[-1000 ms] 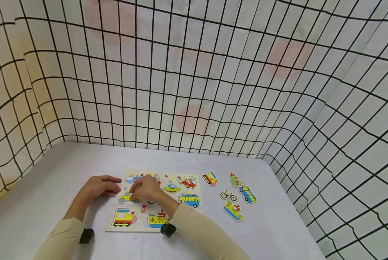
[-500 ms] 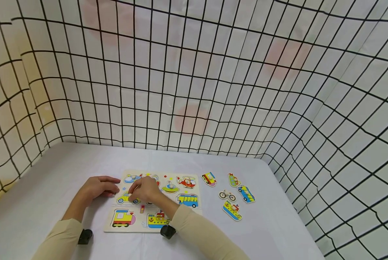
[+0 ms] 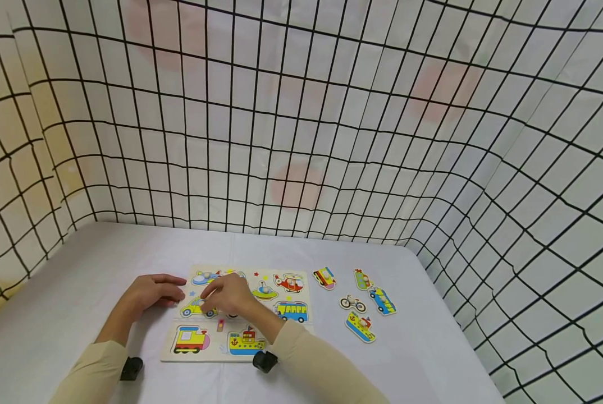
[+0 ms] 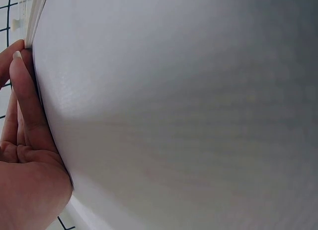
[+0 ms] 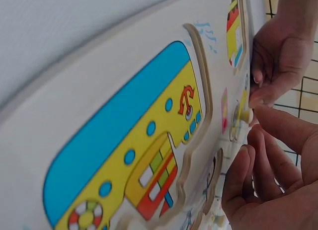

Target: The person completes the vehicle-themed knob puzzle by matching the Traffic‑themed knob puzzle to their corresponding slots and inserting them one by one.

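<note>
In the head view a pale wooden peg puzzle board (image 3: 218,353) lies on the table, printed with vehicles. My right hand (image 3: 233,295) reaches over its left half. Thumb and fingertips are at the yellow car puzzle piece (image 3: 192,308). The right wrist view shows them about the car's small wooden knob (image 5: 246,115); part of the grip is hidden. My left hand (image 3: 152,292) rests at the board's left edge, fingers gently bent. Its fingertips touch that edge in the left wrist view, where the hand (image 4: 32,115) holds nothing.
Right of the board lie loose puzzle pieces: a train (image 3: 324,278), a green-and-red piece (image 3: 362,279), a blue bus (image 3: 383,301), a bicycle (image 3: 352,303) and a ship (image 3: 360,326). White walls with a black grid (image 3: 301,140) enclose the table at the back and sides.
The right hand stays over the car piece, with only slight finger and wrist movement. The left hand keeps its place at the board's edge. The whole head view has shifted slightly.
</note>
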Demonstrator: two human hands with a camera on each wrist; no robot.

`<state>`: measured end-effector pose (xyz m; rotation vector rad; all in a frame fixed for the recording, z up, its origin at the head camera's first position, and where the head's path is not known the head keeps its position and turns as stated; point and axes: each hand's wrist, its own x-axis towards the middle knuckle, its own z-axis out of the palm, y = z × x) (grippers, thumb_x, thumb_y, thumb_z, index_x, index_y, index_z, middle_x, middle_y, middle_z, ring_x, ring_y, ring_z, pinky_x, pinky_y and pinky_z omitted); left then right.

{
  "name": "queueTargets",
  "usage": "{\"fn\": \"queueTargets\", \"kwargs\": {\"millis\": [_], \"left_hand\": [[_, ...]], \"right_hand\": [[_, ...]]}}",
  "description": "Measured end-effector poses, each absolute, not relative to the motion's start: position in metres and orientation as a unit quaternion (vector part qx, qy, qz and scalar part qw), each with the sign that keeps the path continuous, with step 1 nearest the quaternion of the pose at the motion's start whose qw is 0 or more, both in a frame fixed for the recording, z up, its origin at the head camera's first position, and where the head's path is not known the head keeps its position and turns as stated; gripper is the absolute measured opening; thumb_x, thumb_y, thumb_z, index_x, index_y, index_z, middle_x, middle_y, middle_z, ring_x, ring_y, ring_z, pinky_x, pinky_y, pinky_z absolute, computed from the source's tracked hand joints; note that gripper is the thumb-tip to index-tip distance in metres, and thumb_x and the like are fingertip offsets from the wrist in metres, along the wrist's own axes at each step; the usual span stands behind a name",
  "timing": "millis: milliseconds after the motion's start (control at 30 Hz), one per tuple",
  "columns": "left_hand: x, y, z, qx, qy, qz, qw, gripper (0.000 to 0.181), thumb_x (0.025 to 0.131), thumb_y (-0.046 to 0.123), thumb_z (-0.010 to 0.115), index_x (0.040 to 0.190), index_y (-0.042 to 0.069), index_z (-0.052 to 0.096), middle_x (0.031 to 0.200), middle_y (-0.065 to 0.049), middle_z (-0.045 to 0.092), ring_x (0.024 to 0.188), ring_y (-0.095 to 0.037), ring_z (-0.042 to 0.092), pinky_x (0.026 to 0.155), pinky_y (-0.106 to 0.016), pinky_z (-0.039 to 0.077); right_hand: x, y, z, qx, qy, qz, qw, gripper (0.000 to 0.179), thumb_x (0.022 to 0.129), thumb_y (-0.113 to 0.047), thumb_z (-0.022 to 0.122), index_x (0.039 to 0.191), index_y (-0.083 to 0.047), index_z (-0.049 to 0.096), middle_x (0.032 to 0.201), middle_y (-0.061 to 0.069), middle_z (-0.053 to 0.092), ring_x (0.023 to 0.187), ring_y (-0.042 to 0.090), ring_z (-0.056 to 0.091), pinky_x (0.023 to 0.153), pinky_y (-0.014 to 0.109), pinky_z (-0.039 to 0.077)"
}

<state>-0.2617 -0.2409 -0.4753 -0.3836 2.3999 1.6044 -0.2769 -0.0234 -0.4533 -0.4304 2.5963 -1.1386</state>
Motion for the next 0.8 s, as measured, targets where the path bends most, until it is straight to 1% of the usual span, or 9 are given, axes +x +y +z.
{"fn": "queueTargets", "kwargs": {"millis": [100, 133, 233, 333, 367, 467, 533, 633, 800], "left_hand": [[-0.262, -0.241, -0.476, -0.132, 0.821, 0.543, 0.117, 0.051, 0.085, 0.021, 0.077, 0.130, 0.001, 0.066, 0.088, 0.000, 0.074, 0.069, -0.015, 0.066, 0.070, -0.025, 0.049], [-0.263, -0.241, -0.476, -0.133, 0.821, 0.542, 0.119, 0.052, 0.085, 0.021, 0.077, 0.131, 0.001, 0.066, 0.089, -0.001, 0.075, 0.069, -0.016, 0.066, 0.070, -0.025, 0.049], [-0.264, -0.242, -0.477, -0.136, 0.821, 0.541, 0.122, 0.053, 0.084, 0.022, 0.077, 0.132, 0.002, 0.066, 0.094, -0.003, 0.075, 0.070, -0.016, 0.066, 0.070, -0.026, 0.049], [-0.265, -0.243, -0.478, -0.138, 0.819, 0.543, 0.123, 0.054, 0.084, 0.022, 0.078, 0.132, 0.002, 0.065, 0.099, -0.007, 0.075, 0.070, -0.016, 0.066, 0.070, -0.026, 0.050], [-0.265, -0.243, -0.478, -0.139, 0.818, 0.544, 0.123, 0.054, 0.083, 0.022, 0.078, 0.132, 0.002, 0.065, 0.100, -0.008, 0.075, 0.070, -0.016, 0.066, 0.070, -0.026, 0.050], [-0.266, -0.243, -0.479, -0.137, 0.818, 0.545, 0.121, 0.054, 0.083, 0.022, 0.078, 0.132, 0.002, 0.065, 0.103, -0.010, 0.074, 0.071, -0.017, 0.066, 0.069, -0.026, 0.051], [-0.267, -0.244, -0.480, -0.139, 0.817, 0.547, 0.121, 0.055, 0.082, 0.021, 0.079, 0.132, 0.002, 0.066, 0.104, -0.011, 0.074, 0.071, -0.017, 0.066, 0.070, -0.027, 0.051], [-0.267, -0.244, -0.481, -0.141, 0.817, 0.546, 0.122, 0.055, 0.082, 0.022, 0.079, 0.132, 0.002, 0.066, 0.103, -0.010, 0.074, 0.070, -0.017, 0.066, 0.070, -0.027, 0.051], [-0.267, -0.244, -0.481, -0.143, 0.815, 0.548, 0.124, 0.055, 0.082, 0.022, 0.079, 0.132, 0.002, 0.065, 0.103, -0.011, 0.075, 0.070, -0.017, 0.067, 0.070, -0.028, 0.051]], "right_hand": [[-0.279, -0.014, -0.453, -0.161, 0.887, -0.410, 0.136, 0.014, 0.077, -0.018, 0.088, 0.089, -0.019, 0.081, 0.072, -0.010, 0.071, 0.068, 0.003, 0.058, 0.064, 0.022, 0.044], [-0.281, -0.010, -0.452, -0.165, 0.885, -0.414, 0.132, 0.014, 0.078, -0.018, 0.087, 0.090, -0.018, 0.081, 0.072, -0.009, 0.072, 0.068, 0.002, 0.059, 0.068, 0.023, 0.046], [-0.285, 0.002, -0.451, -0.170, 0.885, -0.415, 0.122, 0.015, 0.079, -0.018, 0.087, 0.093, -0.017, 0.081, 0.074, -0.008, 0.073, 0.069, 0.004, 0.061, 0.072, 0.025, 0.047], [-0.289, 0.014, -0.449, -0.168, 0.885, -0.418, 0.113, 0.018, 0.079, -0.018, 0.087, 0.095, -0.016, 0.081, 0.075, -0.007, 0.072, 0.068, 0.007, 0.061, 0.068, 0.024, 0.048], [-0.290, 0.019, -0.449, -0.166, 0.884, -0.423, 0.113, 0.018, 0.079, -0.018, 0.087, 0.095, -0.014, 0.081, 0.076, -0.007, 0.072, 0.068, 0.008, 0.062, 0.062, 0.024, 0.047], [-0.293, 0.032, -0.448, -0.161, 0.880, -0.434, 0.108, 0.019, 0.079, -0.016, 0.087, 0.096, -0.012, 0.080, 0.077, -0.005, 0.073, 0.067, 0.011, 0.064, 0.057, 0.022, 0.046], [-0.295, 0.041, -0.446, -0.159, 0.882, -0.432, 0.100, 0.019, 0.079, -0.016, 0.086, 0.097, -0.012, 0.081, 0.076, -0.003, 0.074, 0.067, 0.012, 0.065, 0.056, 0.023, 0.046], [-0.299, 0.055, -0.445, -0.150, 0.891, -0.420, 0.087, 0.020, 0.079, -0.018, 0.087, 0.098, -0.014, 0.081, 0.077, -0.003, 0.074, 0.068, 0.013, 0.065, 0.057, 0.024, 0.046], [-0.305, 0.078, -0.442, -0.123, 0.895, -0.420, 0.088, 0.022, 0.080, -0.021, 0.086, 0.101, -0.015, 0.080, 0.082, -0.003, 0.073, 0.074, 0.015, 0.065, 0.064, 0.027, 0.048]]}}
